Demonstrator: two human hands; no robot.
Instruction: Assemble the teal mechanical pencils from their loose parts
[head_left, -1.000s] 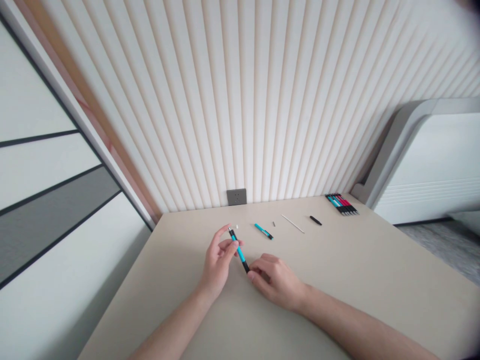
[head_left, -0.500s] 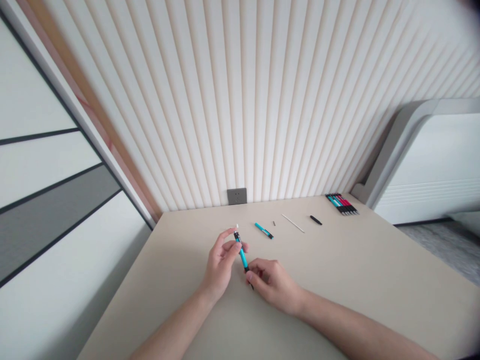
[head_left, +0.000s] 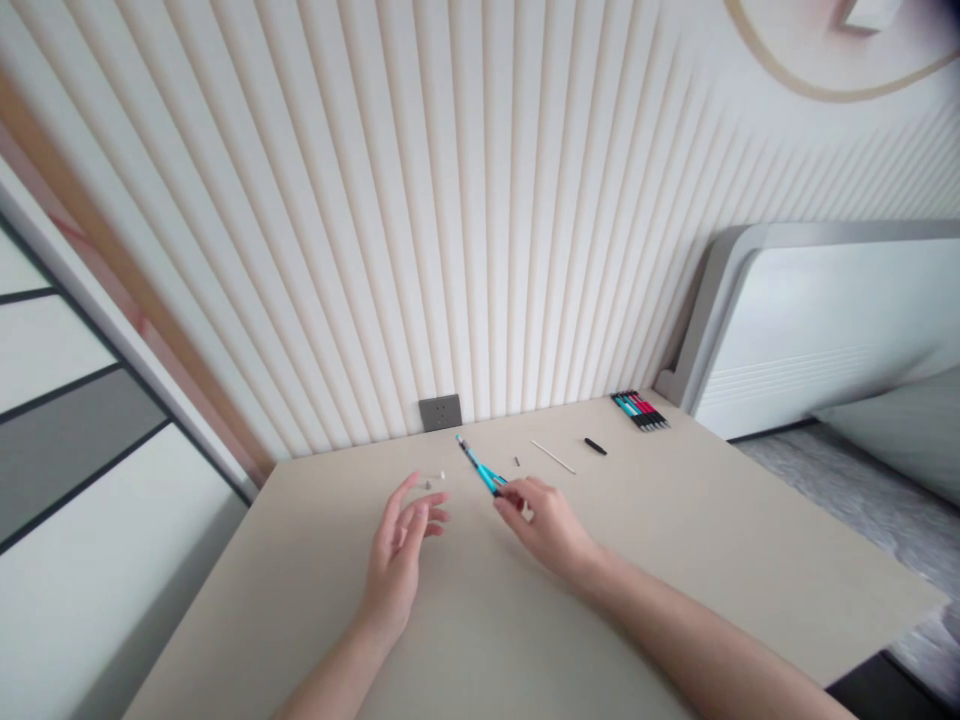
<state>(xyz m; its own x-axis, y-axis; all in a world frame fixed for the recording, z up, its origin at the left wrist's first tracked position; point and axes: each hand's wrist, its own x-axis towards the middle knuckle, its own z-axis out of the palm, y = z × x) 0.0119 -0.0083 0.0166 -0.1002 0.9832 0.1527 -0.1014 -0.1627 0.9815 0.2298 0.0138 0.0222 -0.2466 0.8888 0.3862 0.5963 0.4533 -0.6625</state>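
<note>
My right hand point(head_left: 546, 522) pinches the lower end of a blue pen point(head_left: 482, 472), which points up and away to the left. Partly hidden behind the pen and my fingers is a second blue pen piece point(head_left: 493, 475). My left hand point(head_left: 405, 548) is off the pen, fingers apart, holding nothing. Just beyond its fingertips lie a small white piece point(head_left: 442, 475) and a small grey piece point(head_left: 428, 485). Farther right are a tiny dark piece point(head_left: 517, 462), a thin white rod point(head_left: 553, 457) and a short black piece point(head_left: 595, 446).
A row of blue, red and black pens point(head_left: 639, 410) lies at the back right of the table point(head_left: 465, 620). The ribbed wall with a dark socket point(head_left: 441, 412) rises behind. Beyond the right edge stands a bed with a grey headboard point(head_left: 810, 330).
My left hand has let go of the pen and drawn back left. My right hand has carried the pen forward, beside the blue piece on the table. The view has shifted right.
</note>
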